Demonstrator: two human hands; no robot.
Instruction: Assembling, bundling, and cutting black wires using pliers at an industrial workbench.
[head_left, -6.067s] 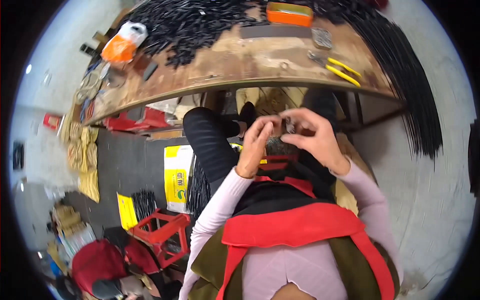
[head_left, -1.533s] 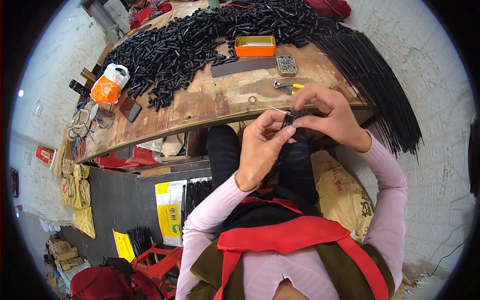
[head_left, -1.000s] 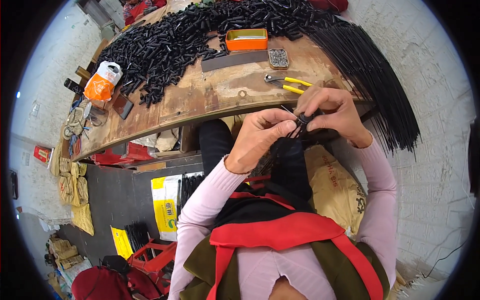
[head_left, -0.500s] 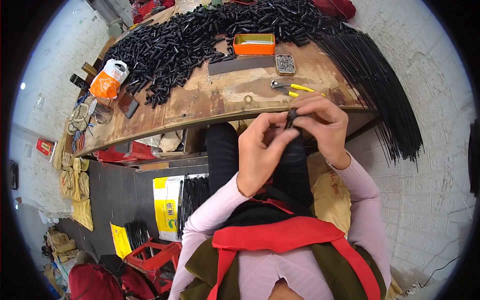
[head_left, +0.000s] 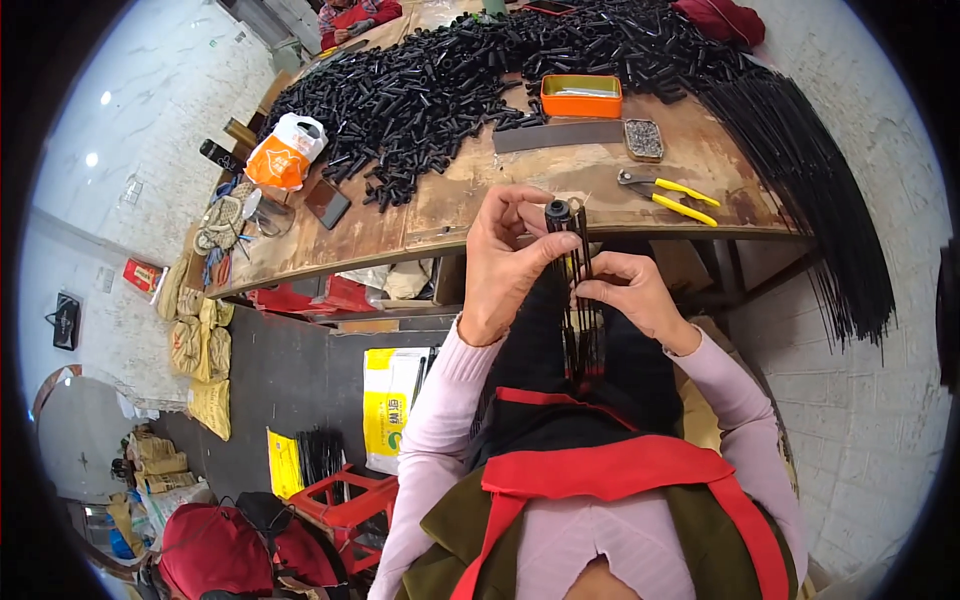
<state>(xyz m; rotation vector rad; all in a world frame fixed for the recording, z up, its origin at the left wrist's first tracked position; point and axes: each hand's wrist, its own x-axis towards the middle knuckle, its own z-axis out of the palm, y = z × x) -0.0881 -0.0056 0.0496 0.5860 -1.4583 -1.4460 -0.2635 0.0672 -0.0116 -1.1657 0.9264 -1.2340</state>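
In front of my lap, just off the table's near edge, I hold a black umbrella frame (head_left: 578,335), with a round hub on top and thin ribs hanging straight down. Thumb and fingers of my left hand (head_left: 500,265) are closed round its upper end just below the hub. My right hand (head_left: 638,292) pinches the thin ribs on the right side, lower down. On the table beyond lie yellow-handled pliers (head_left: 675,198), jaws to the left and handles spread.
Black tubular parts (head_left: 420,95) are heaped across the wooden table (head_left: 440,195). Nearer are an orange tin (head_left: 580,103), a flat grey bar (head_left: 555,137), a small tin of metal bits (head_left: 643,140), a phone (head_left: 327,203) and a bag (head_left: 287,152). Long black rods (head_left: 810,190) overhang the right end.
My hands have parted from a close pinch on a small dark part. The umbrella frame now stands upright between them, its ribs in plain sight. The whole view has shifted.
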